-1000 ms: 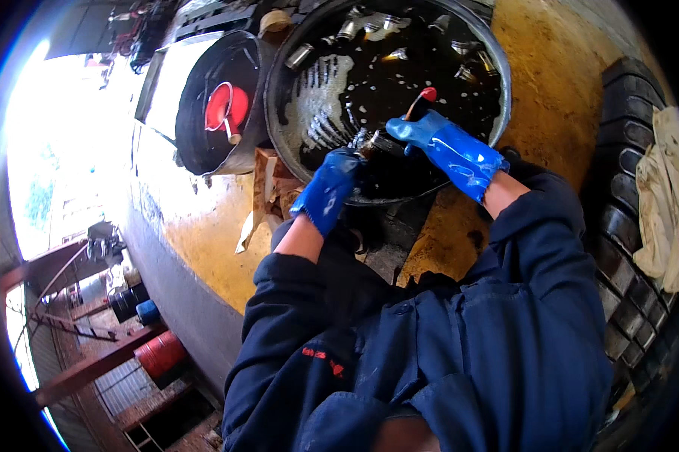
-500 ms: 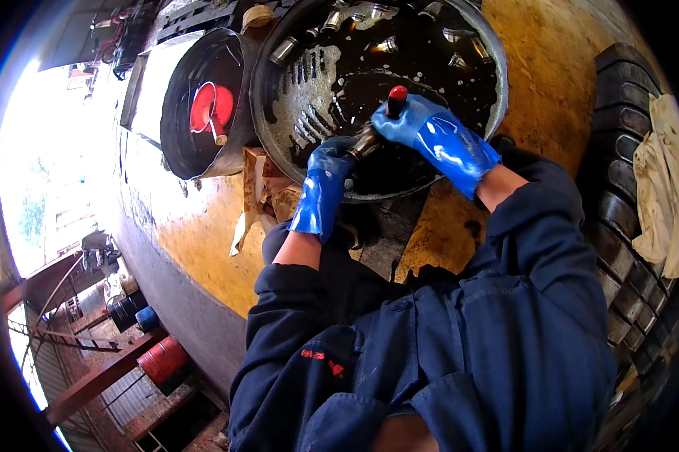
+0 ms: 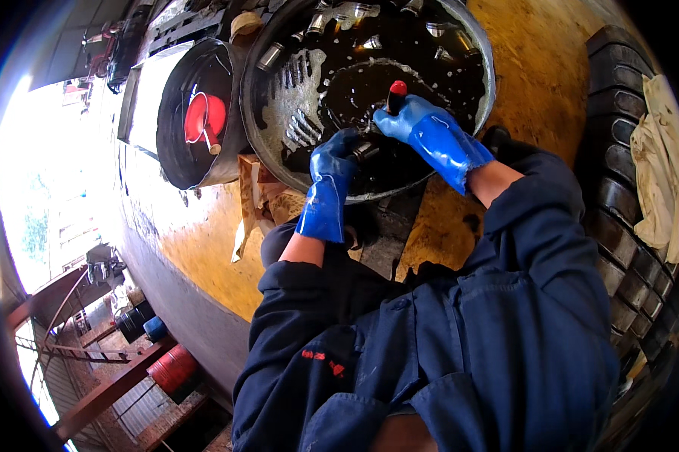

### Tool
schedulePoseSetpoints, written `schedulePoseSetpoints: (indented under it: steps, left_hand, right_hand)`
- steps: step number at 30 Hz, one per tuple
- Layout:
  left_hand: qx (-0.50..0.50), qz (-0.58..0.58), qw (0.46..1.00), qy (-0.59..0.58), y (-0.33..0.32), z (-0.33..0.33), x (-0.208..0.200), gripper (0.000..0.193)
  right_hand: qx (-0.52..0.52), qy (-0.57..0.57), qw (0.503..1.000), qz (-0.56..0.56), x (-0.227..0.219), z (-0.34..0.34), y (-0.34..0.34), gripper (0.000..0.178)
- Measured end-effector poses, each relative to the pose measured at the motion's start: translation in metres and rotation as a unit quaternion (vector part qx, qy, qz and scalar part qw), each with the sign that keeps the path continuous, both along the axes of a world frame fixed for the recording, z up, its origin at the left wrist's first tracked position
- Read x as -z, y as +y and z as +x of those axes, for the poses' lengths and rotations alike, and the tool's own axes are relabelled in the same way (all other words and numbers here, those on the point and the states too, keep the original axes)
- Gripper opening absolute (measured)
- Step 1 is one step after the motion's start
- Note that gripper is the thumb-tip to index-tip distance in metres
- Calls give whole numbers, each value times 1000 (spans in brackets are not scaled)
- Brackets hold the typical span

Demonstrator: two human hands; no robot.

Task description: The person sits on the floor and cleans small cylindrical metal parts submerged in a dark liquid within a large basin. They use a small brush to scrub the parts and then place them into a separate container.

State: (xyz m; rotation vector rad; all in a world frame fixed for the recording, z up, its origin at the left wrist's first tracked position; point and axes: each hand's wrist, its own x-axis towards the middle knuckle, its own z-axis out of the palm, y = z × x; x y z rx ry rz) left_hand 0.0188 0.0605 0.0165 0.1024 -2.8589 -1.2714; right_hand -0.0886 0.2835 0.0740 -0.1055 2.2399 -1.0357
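Both my hands wear blue rubber gloves and work over a large round pan [image 3: 247, 124] of dark liquid. My left hand [image 3: 329, 181] is closed around a shiny metal cylindrical part [image 3: 366, 153] near the pan's front edge. In my closed right hand [image 3: 430, 135] is a tool with a black handle and red end [image 3: 397, 92]; its working end is hidden by the glove and the dark liquid behind. Several similar metal cylindrical parts [image 3: 271, 56] lie in the liquid toward the pan's far side. Pale foam floats on the left.
Left of the pan stands a dark tub [image 3: 175, 143] with a red scoop [image 3: 206, 114] inside. Torn cardboard [image 3: 256, 192] lies between the tub and my left arm. At the right is a large black tire [image 3: 618, 143] with a beige cloth [image 3: 656, 162] over it.
The metal part has tilted and shifted slightly right, and my left hand has turned with it. My right hand stays nearly in place, still gripping the tool. The view has shifted slightly.
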Motion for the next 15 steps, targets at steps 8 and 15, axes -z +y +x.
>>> schedulePoseSetpoints:
  steps: [8,15]
  left_hand:
    - [33,-84,973,-214,-25,-6,20,43]
    - [-29,169,885,-432,-24,-6,-8,32]
  right_hand:
    - [-13,-66,992,-110,18,1,10,46]
    - [0,-104,994,-25,5,1,12,47]
